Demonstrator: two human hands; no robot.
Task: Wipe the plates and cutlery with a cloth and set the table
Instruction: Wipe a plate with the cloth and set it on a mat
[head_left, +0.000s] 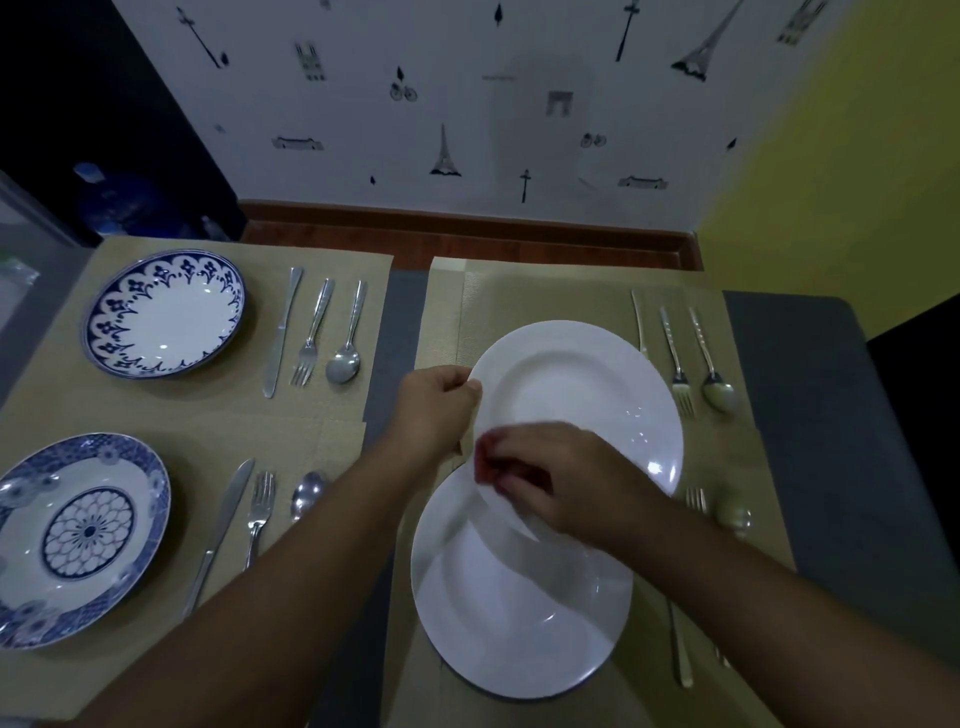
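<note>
My left hand (434, 402) grips the left rim of a white plate (582, 395), held raised and tilted over the right-hand placemats. My right hand (550, 478) holds a bunched red cloth (485, 460) against the plate's near rim. A second white plate (514, 618) lies flat on the near right placemat (748, 525), partly under the raised one. To the right of the white plates lie a knife (638, 319), a fork (675, 358) and a spoon (714, 376) at the far setting, and a fork (696, 500), a spoon (733, 512) and a knife (680, 649) at the near one.
On the left mats stand two blue-patterned plates (163, 314) (78, 538), each with a knife (280, 332) (221, 530), fork (310, 338) (258, 512) and spoon (347, 343) (306, 491) to its right. A wall (467, 130) runs close behind the grey table (821, 415).
</note>
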